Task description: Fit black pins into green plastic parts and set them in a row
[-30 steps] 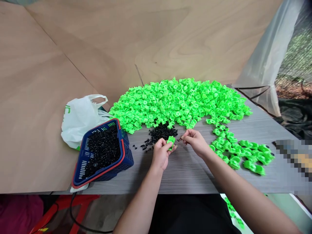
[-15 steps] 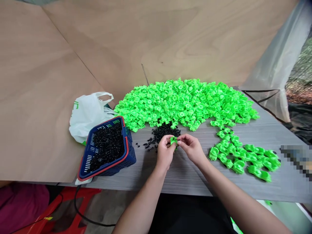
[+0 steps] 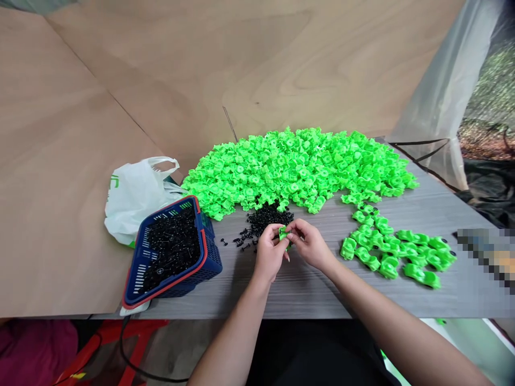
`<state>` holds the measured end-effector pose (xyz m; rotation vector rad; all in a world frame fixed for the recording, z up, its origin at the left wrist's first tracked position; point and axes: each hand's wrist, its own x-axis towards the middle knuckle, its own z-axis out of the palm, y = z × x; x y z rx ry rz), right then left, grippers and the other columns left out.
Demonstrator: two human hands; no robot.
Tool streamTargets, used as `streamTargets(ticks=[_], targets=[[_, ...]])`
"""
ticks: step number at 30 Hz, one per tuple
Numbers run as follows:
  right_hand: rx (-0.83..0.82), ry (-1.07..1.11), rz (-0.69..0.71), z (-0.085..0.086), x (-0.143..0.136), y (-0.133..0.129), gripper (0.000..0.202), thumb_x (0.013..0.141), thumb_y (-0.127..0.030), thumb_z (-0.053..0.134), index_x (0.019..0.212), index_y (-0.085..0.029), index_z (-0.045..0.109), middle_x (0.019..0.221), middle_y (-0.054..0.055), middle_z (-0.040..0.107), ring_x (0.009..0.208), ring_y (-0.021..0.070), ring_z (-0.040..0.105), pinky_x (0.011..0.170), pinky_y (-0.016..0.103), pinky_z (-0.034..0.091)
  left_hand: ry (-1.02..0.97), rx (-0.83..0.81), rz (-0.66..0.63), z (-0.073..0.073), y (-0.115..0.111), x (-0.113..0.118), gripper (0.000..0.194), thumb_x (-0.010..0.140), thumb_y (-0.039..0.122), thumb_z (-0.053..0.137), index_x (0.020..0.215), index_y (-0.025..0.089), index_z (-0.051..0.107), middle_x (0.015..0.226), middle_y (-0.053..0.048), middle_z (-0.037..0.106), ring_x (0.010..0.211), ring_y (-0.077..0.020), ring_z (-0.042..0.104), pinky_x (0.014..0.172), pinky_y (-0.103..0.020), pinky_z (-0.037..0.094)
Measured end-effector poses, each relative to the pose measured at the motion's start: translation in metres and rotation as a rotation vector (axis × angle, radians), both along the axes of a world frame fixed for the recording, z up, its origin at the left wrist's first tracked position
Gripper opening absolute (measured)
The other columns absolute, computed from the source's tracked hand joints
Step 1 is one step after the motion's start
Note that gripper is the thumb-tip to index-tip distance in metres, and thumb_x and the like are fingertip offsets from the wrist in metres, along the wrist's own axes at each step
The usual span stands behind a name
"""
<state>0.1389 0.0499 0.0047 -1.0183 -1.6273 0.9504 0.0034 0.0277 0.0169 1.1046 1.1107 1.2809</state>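
My left hand [image 3: 270, 251] is closed around a small green plastic toy car body [image 3: 283, 234], which it holds up above the table. Against that body my right hand [image 3: 308, 242] pinches a thin black wheel axle [image 3: 286, 231], mostly covered by the fingers. Just beyond the hands lies a loose heap of black wheel axles [image 3: 269, 215], some strewn to its left. A large mound of green car bodies [image 3: 298, 166] rises behind the heap. On the right, several green cars [image 3: 382, 244] are spread out, a few showing black wheels.
A blue basket [image 3: 211, 254] with a red rim, full of black axles, stands at the left table edge. Behind it sits a white plastic bag [image 3: 134, 198]. Wooden panels [image 3: 257, 64] back the grey table [image 3: 322, 300]. A red stool [image 3: 139, 343] and black cable [image 3: 124, 348] are below.
The view has shifted slightly, so things appear a little further left. Both hands stay together at the green car body, and my right fingers have moved in closer over it.
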Motion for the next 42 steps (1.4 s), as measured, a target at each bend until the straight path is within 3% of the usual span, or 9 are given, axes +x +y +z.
streamTargets(ticks=[7,14,19,30,42], targets=[[0.118,-0.117,-0.006,0.007,0.007,-0.001,0.012,0.087,-0.013,0.053,0.093,-0.021,0.061,0.080,0.001,0.058,0.074,0.0167,0.054,0.069,0.028,0.043,-0.047,-0.051,-0.053,0.002,0.000,-0.002,0.047,0.075,0.025,0.071,0.120,0.018,0.061,0.113,-0.011,0.067,0.080,-0.0173,0.063,0.048,-0.021,0.051],[0.225,-0.210,0.020,0.015,0.011,-0.002,0.015,0.090,-0.009,0.051,0.093,-0.020,0.060,0.088,0.004,0.058,0.081,0.0175,0.056,0.073,0.029,0.043,-0.101,-0.073,-0.070,0.001,0.000,-0.005,0.041,0.080,0.035,0.069,0.117,0.016,0.064,0.107,-0.010,0.066,0.077,-0.0163,0.061,0.049,-0.022,0.052],[0.229,-0.223,0.014,0.014,0.010,-0.006,0.017,0.089,-0.008,0.051,0.093,-0.021,0.061,0.089,0.005,0.060,0.082,0.0179,0.056,0.074,0.029,0.044,-0.045,-0.087,0.000,-0.005,0.002,-0.008,0.043,0.084,0.047,0.065,0.114,0.016,0.067,0.098,-0.009,0.067,0.070,-0.0146,0.059,0.048,-0.023,0.051],[0.097,-0.009,-0.062,0.007,0.005,-0.006,0.007,0.088,-0.018,0.058,0.093,-0.020,0.062,0.084,0.002,0.066,0.075,0.0162,0.062,0.072,0.028,0.049,0.064,0.025,0.089,-0.006,0.002,-0.005,0.035,0.086,0.043,0.063,0.110,0.018,0.068,0.109,-0.011,0.069,0.081,-0.0179,0.065,0.053,-0.022,0.054],[0.175,-0.106,-0.210,0.011,-0.002,-0.015,0.011,0.088,-0.020,0.059,0.095,-0.020,0.068,0.087,0.005,0.071,0.081,0.0188,0.066,0.076,0.030,0.051,0.104,0.102,0.121,-0.009,0.001,-0.003,0.026,0.092,0.035,0.056,0.109,0.021,0.068,0.114,-0.010,0.068,0.093,-0.0197,0.066,0.063,-0.024,0.059]])
